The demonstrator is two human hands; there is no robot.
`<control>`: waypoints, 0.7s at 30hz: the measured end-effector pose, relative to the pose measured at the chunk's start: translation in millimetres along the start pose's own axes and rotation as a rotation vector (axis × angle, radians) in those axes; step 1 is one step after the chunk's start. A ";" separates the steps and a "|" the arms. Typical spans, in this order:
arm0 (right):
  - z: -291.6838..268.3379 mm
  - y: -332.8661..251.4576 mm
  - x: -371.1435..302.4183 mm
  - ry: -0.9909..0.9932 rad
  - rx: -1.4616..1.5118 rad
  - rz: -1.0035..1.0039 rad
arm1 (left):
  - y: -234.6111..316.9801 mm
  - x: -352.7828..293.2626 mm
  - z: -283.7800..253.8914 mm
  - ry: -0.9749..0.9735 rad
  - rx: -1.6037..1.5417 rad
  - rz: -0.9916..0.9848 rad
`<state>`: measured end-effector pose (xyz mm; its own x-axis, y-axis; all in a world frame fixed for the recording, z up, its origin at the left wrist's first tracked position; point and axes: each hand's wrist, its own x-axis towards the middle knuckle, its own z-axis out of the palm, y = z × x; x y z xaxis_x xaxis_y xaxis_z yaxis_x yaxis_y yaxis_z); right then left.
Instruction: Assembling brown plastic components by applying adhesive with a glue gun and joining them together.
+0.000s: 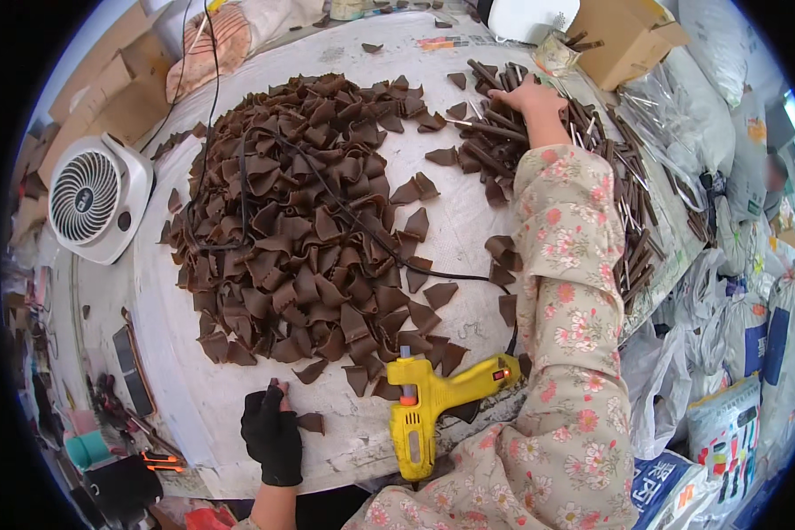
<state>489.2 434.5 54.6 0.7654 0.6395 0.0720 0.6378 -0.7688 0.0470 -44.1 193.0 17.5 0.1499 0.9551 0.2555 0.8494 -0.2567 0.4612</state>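
Observation:
Near the front edge of the table is my left hand (272, 435), in a black glove with bare fingertips. Its fingers are closed, and a small brown bit shows at the tips, too little to name. My right hand (532, 99), bare, reaches to the far right onto a heap of thin dark brown rods (495, 132), thumb and fingers apart and touching them. Between my arms a yellow glue gun (415, 411) lies on the table with its nozzle end near my body. A large pile of curled brown petal-like pieces (300, 230) covers the middle.
A black cord (344, 208) runs over the pile. On the left stand a white fan (97, 199) and a dark phone-like slab (134, 371). Cardboard boxes (623, 40) are at the back; plastic bags (662, 380) crowd the right edge.

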 end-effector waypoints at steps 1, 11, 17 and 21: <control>-4.9 5.1 5.9 -0.065 0.034 -0.043 | -1.1 2.6 2.7 0.005 0.002 0.026; -8.2 6.7 -43.4 -0.073 -0.027 -0.256 | -3.3 7.3 -0.4 -0.050 -0.107 0.065; -21.1 2.3 -132.1 -0.148 -0.027 -0.429 | -4.3 5.4 -3.5 -0.031 -0.137 0.093; -32.7 20.1 -167.8 -0.259 0.116 -0.688 | -0.5 4.2 0.1 -0.064 -0.202 0.027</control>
<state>370.7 311.4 76.0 0.1766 0.9689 -0.1736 0.9742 -0.1972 -0.1097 -43.9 197.2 18.2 0.2084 0.9532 0.2189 0.7269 -0.3007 0.6174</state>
